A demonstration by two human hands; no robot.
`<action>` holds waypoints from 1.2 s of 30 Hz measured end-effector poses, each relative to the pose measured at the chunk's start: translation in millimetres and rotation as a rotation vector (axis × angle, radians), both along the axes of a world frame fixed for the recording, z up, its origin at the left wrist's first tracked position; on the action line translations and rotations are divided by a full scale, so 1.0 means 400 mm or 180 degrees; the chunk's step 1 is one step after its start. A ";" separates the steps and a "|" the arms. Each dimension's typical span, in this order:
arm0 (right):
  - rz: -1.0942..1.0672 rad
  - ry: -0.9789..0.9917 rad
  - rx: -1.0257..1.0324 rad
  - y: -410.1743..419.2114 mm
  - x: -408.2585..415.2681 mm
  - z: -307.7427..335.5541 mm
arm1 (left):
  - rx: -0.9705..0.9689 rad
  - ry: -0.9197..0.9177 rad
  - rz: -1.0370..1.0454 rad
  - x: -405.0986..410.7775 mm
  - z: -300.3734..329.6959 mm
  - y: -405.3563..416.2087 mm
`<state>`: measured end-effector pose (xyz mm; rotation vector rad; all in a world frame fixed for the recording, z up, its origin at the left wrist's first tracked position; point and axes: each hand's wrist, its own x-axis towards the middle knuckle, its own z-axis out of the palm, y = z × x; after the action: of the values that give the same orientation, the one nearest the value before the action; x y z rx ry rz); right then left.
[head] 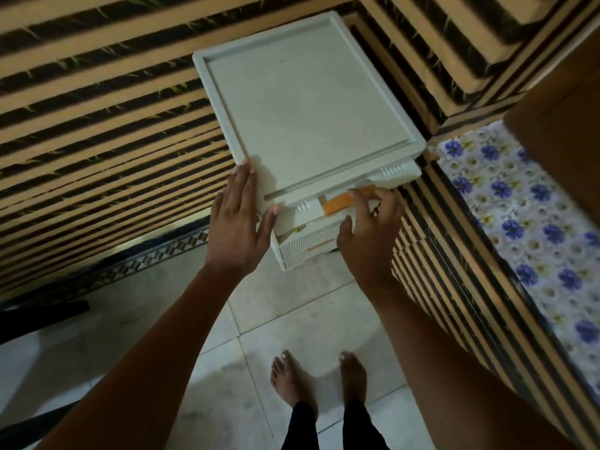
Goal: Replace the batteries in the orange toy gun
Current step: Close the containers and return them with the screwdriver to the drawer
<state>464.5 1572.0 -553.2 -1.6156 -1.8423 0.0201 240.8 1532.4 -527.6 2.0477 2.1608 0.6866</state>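
Note:
A pale plastic drawer cabinet (305, 105) stands in the corner of the room, seen from above. Its top drawer (311, 233) is pulled out a little. Inside the gap lies an orange object (341, 203), only partly visible, so I cannot tell if it is the toy gun. My left hand (238, 222) rests flat with straight fingers on the cabinet's front left corner. My right hand (370, 228) has its fingers curled over the drawer's front edge and its thumb on the drawer face. No batteries are in view.
Striped brown and black walls (97, 131) close in behind and to the right of the cabinet. A blue flowered cloth (535, 228) covers a surface at the right. My bare feet (319, 381) stand on pale floor tiles. A dark object (42, 315) lies at the left.

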 end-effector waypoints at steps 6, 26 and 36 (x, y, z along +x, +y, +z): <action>0.0695 -0.0857 -0.0025 0.045 0.039 0.037 | -0.0065 0.0020 0.0067 0.014 0.004 0.002; 0.1402 -0.1476 -0.1617 -0.179 0.315 0.052 | -0.0462 0.0044 0.0067 0.034 0.050 -0.003; 0.1266 -0.0671 -0.2417 -0.100 0.188 -0.140 | -0.0228 -0.0126 -0.0026 0.015 0.017 -0.003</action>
<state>539.8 1532.2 -609.1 -1.7228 -2.4768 0.8421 246.8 1531.2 -520.6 1.9895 2.1223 0.6338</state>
